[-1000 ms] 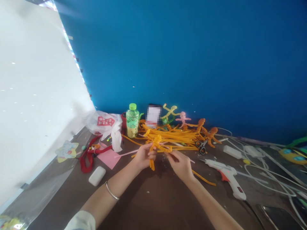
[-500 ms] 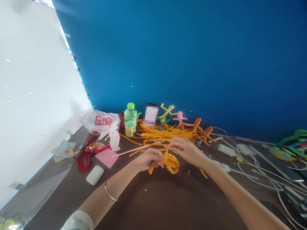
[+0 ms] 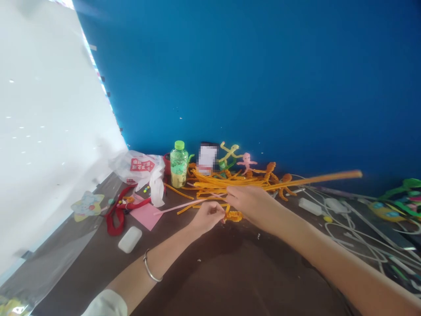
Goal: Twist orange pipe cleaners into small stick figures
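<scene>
My left hand (image 3: 208, 217) is closed, its fingertips pinching a coiled orange pipe-cleaner piece (image 3: 234, 216) just above the dark table. Close beside it, my right hand (image 3: 247, 202) is closed around an orange pipe cleaner (image 3: 315, 180), whose long end sticks out to the right. My fingers partly cover the coiled piece, so where the strand joins it is hidden. Behind both hands lies a loose pile of orange pipe cleaners (image 3: 210, 182). Finished pipe-cleaner figures stand at the back, among them a yellow one (image 3: 230, 152) and a pink one (image 3: 246, 163).
A green-capped bottle (image 3: 179, 164) stands by a plastic bag (image 3: 136, 166) at back left. Left of my hands are a pink paper (image 3: 148, 216), a red ribbon (image 3: 115, 221) and a white case (image 3: 130, 240). White cables (image 3: 345, 245) tangle at right. A blue wall (image 3: 263, 79) rises behind.
My right hand has turned, and a long orange strand now sweeps out to the right from it. The coiled orange piece has tipped and rises slightly in my left hand.
</scene>
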`<move>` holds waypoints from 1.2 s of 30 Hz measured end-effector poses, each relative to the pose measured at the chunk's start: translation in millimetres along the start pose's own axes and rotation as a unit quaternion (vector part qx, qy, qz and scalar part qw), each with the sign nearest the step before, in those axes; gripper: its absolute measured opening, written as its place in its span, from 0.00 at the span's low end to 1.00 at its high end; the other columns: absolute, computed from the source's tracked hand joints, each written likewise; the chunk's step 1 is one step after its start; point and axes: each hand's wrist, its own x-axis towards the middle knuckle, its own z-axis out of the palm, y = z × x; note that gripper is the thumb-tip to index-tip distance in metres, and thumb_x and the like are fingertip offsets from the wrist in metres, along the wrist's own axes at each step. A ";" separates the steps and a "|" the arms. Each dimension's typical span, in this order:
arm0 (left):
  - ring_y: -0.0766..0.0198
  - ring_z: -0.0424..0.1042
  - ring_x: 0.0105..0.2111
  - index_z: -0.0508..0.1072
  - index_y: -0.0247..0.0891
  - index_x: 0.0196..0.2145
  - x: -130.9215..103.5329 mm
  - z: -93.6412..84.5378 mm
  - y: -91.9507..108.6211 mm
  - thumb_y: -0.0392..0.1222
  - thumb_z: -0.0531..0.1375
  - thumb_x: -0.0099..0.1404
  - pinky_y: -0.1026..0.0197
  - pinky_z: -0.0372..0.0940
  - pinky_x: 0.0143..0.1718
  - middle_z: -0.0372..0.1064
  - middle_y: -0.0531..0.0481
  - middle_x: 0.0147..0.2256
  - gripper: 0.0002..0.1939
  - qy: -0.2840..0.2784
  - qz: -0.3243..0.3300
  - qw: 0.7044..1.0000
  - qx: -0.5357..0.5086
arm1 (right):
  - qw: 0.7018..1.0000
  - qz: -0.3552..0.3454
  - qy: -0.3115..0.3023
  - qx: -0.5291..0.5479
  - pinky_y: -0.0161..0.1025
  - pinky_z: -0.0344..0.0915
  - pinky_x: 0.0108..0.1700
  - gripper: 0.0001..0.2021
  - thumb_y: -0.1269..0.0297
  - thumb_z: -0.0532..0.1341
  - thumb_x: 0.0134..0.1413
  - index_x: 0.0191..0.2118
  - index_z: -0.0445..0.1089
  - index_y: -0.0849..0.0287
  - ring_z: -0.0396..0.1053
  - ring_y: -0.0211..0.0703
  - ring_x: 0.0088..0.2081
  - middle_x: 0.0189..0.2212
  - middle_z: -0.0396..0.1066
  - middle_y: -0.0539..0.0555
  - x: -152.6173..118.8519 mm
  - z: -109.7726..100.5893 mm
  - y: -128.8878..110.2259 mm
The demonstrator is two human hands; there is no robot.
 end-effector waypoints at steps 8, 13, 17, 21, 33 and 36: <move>0.70 0.61 0.21 0.65 0.35 0.16 -5.1 3.2 7.0 0.35 0.59 0.51 0.68 0.53 0.24 0.62 0.54 0.17 0.09 0.121 0.045 0.991 -0.016 | 0.998 0.059 0.011 -0.021 0.38 0.48 0.24 0.08 0.79 0.58 0.36 0.27 0.64 0.61 0.62 0.43 0.26 0.26 0.64 0.54 2.2 -8.8 -31.9; 0.75 0.55 0.18 0.66 0.35 0.20 -6.2 2.1 15.9 0.40 0.59 0.53 0.70 0.49 0.20 0.59 0.56 0.18 0.09 0.186 0.063 0.974 -0.109 | 0.980 0.180 0.009 0.082 0.36 0.49 0.21 0.06 0.77 0.54 0.45 0.27 0.63 0.59 0.62 0.38 0.24 0.28 0.64 0.53 -0.1 -6.2 -47.6; 0.77 0.47 0.13 0.65 0.35 0.23 -4.6 -1.4 19.7 0.44 0.61 0.51 0.69 0.43 0.16 0.54 0.59 0.16 0.10 0.188 0.020 0.962 -0.197 | 0.936 0.266 0.076 0.218 0.34 0.56 0.23 0.09 0.72 0.48 0.54 0.27 0.62 0.58 0.65 0.38 0.25 0.29 0.65 0.53 -1.7 5.6 -54.9; 0.77 0.46 0.13 0.64 0.36 0.25 -2.6 -3.6 18.8 0.48 0.61 0.51 0.70 0.42 0.15 0.51 0.61 0.15 0.13 0.208 0.023 0.953 -0.218 | 0.862 0.299 0.152 0.380 0.37 0.63 0.28 0.07 0.70 0.50 0.52 0.26 0.62 0.56 0.67 0.41 0.25 0.24 0.67 0.52 -1.6 25.8 -57.2; 0.74 0.59 0.21 0.67 0.36 0.26 0.1 -5.3 5.8 0.43 0.62 0.51 0.71 0.51 0.21 0.62 0.56 0.22 0.09 0.257 0.060 0.948 -0.179 | 0.630 0.416 0.186 0.628 0.33 0.58 0.19 0.14 0.56 0.56 0.49 0.29 0.69 0.63 0.62 0.37 0.18 0.16 0.65 0.50 26.6 50.5 -65.2; 0.75 0.58 0.20 0.67 0.35 0.27 -0.4 -5.7 7.3 0.46 0.62 0.51 0.71 0.51 0.20 0.61 0.56 0.21 0.12 0.243 0.052 0.949 -0.194 | 0.602 0.425 0.210 0.643 0.33 0.56 0.17 0.15 0.54 0.58 0.46 0.30 0.71 0.63 0.60 0.36 0.16 0.16 0.66 0.50 27.1 62.8 -68.4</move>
